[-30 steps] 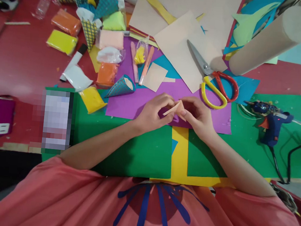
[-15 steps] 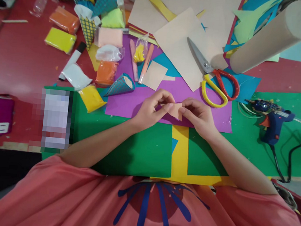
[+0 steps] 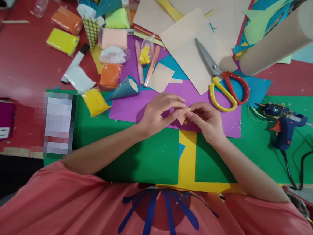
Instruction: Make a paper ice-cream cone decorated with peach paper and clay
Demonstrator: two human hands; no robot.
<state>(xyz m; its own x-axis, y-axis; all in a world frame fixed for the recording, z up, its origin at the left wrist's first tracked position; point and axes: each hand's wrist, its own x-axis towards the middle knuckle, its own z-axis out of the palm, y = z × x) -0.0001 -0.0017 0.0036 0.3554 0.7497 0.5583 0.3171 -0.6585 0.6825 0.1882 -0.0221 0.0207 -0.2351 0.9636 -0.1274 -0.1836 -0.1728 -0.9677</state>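
Observation:
Between both hands is a small peach-coloured piece of paper [image 3: 183, 117], bent or curled, held over a purple sheet [image 3: 135, 108]. My left hand [image 3: 161, 112] pinches its left side with thumb and fingers. At its right side, my right hand [image 3: 206, 121] grips the edge between thumb and forefinger. A small blue patterned cone [image 3: 126, 88] lies to the left of my hands. Beyond my right hand are scissors [image 3: 216, 71] with one yellow and one red handle, lying partly open on peach paper [image 3: 186, 42]. Part of the held paper is hidden by my fingers.
On the right, a blue glue gun [image 3: 285, 131] rests on a green sheet [image 3: 251, 163]. A large peach cylinder [image 3: 282, 41] lies behind it. At left are several clay packets [image 3: 95, 102], a marker [image 3: 75, 63] and decorated cones [image 3: 91, 26]. A blurred-out phone-like object [image 3: 59, 123] lies nearer.
The peach paper has turned and bent more between my fingers, so less of it shows. My left fingers have stretched further over its top; both hands have stayed in nearly the same place.

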